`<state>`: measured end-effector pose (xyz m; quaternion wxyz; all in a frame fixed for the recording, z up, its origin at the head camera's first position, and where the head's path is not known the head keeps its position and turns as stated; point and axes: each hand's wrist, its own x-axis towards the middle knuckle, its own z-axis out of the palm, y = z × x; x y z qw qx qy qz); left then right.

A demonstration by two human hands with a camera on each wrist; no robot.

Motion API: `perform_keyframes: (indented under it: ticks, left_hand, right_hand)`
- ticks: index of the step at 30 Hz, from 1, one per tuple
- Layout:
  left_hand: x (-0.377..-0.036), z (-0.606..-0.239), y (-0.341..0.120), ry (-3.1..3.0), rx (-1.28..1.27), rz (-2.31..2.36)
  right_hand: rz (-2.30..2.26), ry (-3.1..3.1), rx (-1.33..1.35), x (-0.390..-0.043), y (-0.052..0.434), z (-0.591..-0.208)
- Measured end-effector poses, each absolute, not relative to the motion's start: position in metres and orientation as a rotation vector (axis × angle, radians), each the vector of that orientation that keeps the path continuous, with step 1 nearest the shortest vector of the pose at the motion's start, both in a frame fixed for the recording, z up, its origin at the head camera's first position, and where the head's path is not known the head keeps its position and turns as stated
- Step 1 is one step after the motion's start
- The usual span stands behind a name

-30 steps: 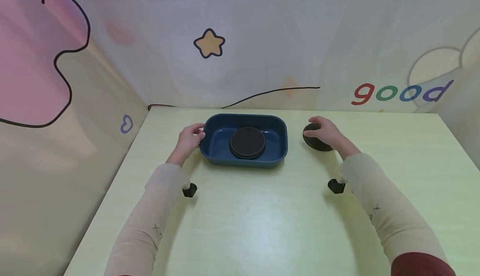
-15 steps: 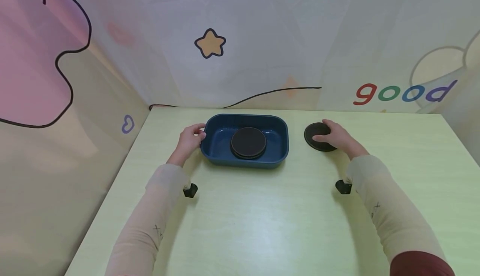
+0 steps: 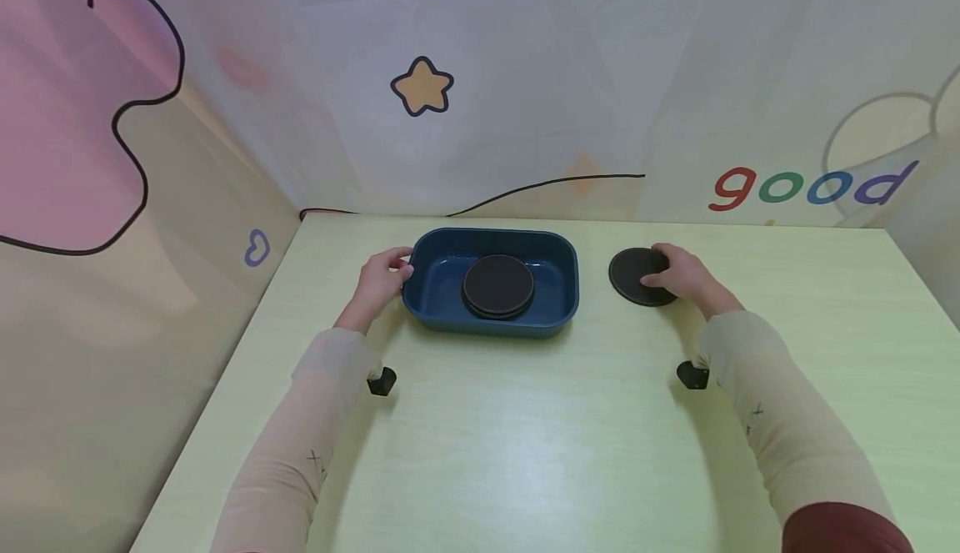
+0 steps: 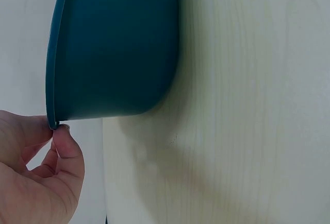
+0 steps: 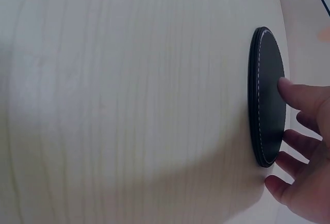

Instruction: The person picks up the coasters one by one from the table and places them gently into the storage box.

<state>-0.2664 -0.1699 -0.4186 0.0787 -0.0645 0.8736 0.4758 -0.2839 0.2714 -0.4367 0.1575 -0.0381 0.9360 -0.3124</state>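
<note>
A deep blue rectangular dish (image 3: 491, 328) with rounded corners stands on the table. Its left end rim is pinched between the thumb and finger of my left hand (image 3: 381, 279), as the left wrist view (image 4: 44, 175) also shows. Inside the dish lies a small stack of round black coasters (image 3: 498, 284). To the right of the dish, more black coasters (image 3: 632, 273) with pale edge stitching lie flat on the table, stacked in the right wrist view (image 5: 269, 95). My right hand (image 3: 688, 276) is at their right side, thumb over the top and fingers loosely spread.
The pale wood-grain table (image 3: 495, 436) runs up to a printed cloth backdrop (image 3: 540, 103) at the back and left. A small black device (image 3: 382, 382) sits at the left wrist, and another black device (image 3: 692, 374) at the right wrist.
My right hand has drawn back to the right from over the coasters on the table, uncovering more of them. The left hand and the dish have stayed in place.
</note>
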Motion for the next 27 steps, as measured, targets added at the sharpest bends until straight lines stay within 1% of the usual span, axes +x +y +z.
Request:
perform_keyframes:
  ticks: [15, 27]
  left_hand:
    - [-0.2643, -0.4158, -0.1691, 2.614, -0.207, 1.419]
    - [-0.2639, -0.4166, -0.1691, 2.639, -0.181, 1.42]
  right_hand:
    - [-0.695, 2.714, -0.173, -0.2805, 0.2741, -0.4333]
    - [-0.794, 2.53, -0.165, -0.2775, 0.2714, -0.4307]
